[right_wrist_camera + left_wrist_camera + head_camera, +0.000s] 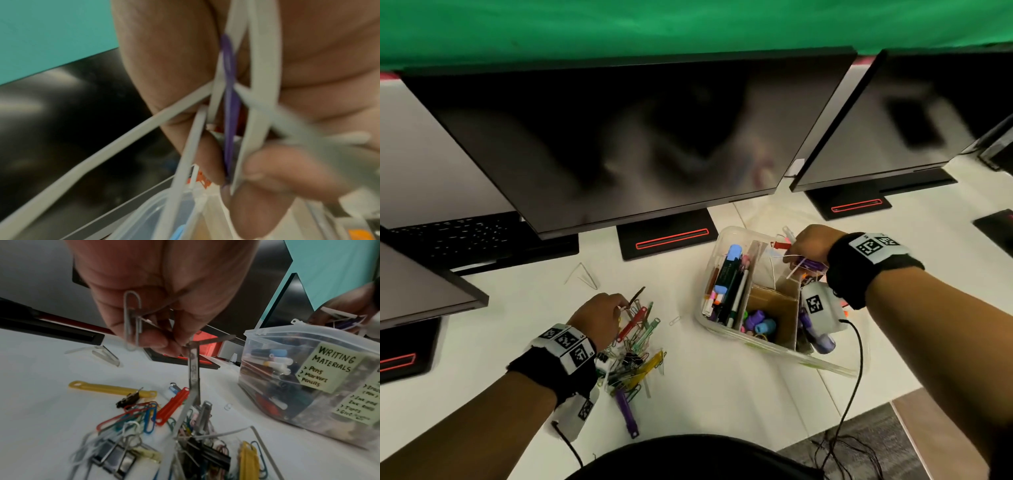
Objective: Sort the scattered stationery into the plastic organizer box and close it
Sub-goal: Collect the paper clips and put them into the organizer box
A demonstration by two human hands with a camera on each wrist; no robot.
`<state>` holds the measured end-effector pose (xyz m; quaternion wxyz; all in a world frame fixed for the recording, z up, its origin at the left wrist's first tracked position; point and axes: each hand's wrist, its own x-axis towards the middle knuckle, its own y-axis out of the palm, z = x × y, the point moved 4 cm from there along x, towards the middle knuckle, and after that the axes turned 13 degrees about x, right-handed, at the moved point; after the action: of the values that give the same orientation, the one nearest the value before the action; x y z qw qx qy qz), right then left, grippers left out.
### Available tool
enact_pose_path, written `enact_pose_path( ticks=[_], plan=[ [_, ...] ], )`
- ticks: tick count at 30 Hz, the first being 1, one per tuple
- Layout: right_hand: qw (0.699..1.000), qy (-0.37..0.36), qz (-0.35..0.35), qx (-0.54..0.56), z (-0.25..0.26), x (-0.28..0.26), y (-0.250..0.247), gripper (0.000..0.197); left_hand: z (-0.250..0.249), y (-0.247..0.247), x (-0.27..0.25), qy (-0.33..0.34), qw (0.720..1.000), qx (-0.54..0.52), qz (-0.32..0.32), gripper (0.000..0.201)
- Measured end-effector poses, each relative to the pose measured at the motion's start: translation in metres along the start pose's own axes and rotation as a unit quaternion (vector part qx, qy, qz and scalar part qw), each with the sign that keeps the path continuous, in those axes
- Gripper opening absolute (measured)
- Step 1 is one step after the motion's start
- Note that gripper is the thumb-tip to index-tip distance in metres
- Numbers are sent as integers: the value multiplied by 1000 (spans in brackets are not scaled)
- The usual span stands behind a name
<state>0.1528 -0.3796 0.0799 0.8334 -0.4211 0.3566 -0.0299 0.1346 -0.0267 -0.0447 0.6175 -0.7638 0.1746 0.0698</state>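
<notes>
A clear plastic organizer box (pixel 787 354) stands open on the white desk, with pens, markers and small items in its compartments; a note on its side (pixel 329 368) reads "Writing materials". My right hand (pixel 794 260) hovers over the box's far end and grips a bundle of white plastic fastener strips (pixel 263 81) with a purple one (pixel 229 97) among them. To the left lies a pile of coloured paper clips, binder clips and fasteners (pixel 635 353). My left hand (pixel 619 310) is at the pile's far edge, pinching a silver paper clip (pixel 132 321) and a metal fastener strip (pixel 194 369).
Dark monitors (pixel 640 137) on black stands (pixel 667 240) line the back of the desk, and a keyboard (pixel 458 236) lies at the left. A bent clear strip (pixel 582 274) and a lone paper clip (pixel 674 320) lie between pile and box. A black cable (pixel 856 370) hangs off my right wrist.
</notes>
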Motion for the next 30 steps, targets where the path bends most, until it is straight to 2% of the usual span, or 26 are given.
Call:
enact_pose_path(
  ticks=[4, 7, 10, 13, 15, 19, 21, 23, 26, 30],
  plan=[
    [999, 33, 13, 13, -5, 3, 14, 25, 5, 1, -4, -11, 1000, -2, 9, 29],
    [999, 31, 7, -26, -4, 8, 21, 25, 9, 2, -8, -23, 999, -6, 22, 29],
    [998, 23, 7, -50, 0, 14, 23, 8, 11, 2, -11, -32, 999, -9, 32, 29],
    [1000, 21, 10, 16, 3, 20, 26, 13, 13, 2, -14, -35, 999, -12, 33, 29],
    [997, 25, 13, 79, 6, 21, 25, 6, 15, 2, -16, -40, 999, -15, 33, 29],
    [999, 15, -34, 12, 14, 17, 18, 16, 21, 5, -17, -45, 998, -22, 33, 28],
    [999, -10, -49, 6, 22, 8, 15, 26, 23, 6, -17, -50, 998, -30, 35, 28],
    [998, -33, -34, 32, 35, -3, 19, 24, 23, 6, -15, -52, 997, -39, 38, 28],
    [993, -109, 16, 44, 65, -24, 40, 26, 21, 6, -14, -46, 997, -52, 39, 26],
    [977, -185, 99, 30, 104, -59, 94, 23, 23, 4, -13, -30, 998, -38, 30, 25]
  ],
)
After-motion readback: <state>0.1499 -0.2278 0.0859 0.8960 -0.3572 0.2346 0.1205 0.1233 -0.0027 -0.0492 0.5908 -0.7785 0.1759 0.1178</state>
